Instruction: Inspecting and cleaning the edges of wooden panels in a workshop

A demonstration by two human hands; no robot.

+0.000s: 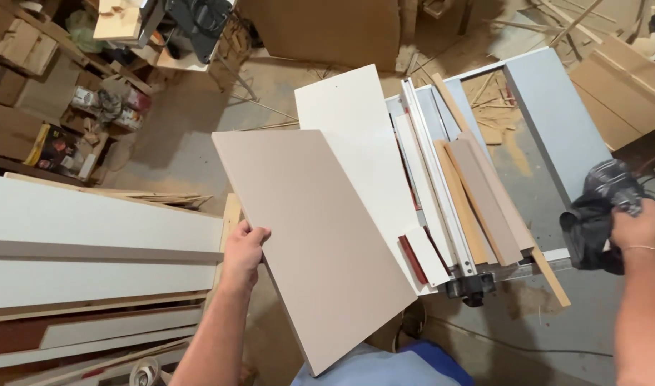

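Taking the beige panel point(309, 250) as the landmark: far to its left lies a stack of long white and wood-edged boards point(98, 257), running off the left edge of the view, and above and left of it, on the dusty floor, sit cardboard boxes and small cans point(109, 107). The left hand point(243, 248) grips the panel's left edge, thumb on the upper face and fingers curled underneath, pinching the board so that it is held tilted above the floor, its lower corner reaching down toward the blue cloth point(391, 366) at the bottom of the view. Just right of the panel, and partly covered by its upper right edge, a white board point(356, 136) lies on the counter point(556, 121), a grey table-saw top with a pale rail point(434, 179) running along it. Further right of the panel, beyond that rail, several narrow strips point(484, 200) in beige and bare wood lie side by side on the counter, one thin wooden strip sticking out past its near edge. A short white offcut and a dark red strip point(413, 259) rest near the panel's right corner. Well to the right of the panel, the right hand point(638, 229) is closed around a crumpled dark rag point(599, 211), fingers pressed into the cloth, held at the counter's right near corner, apart from the panel.
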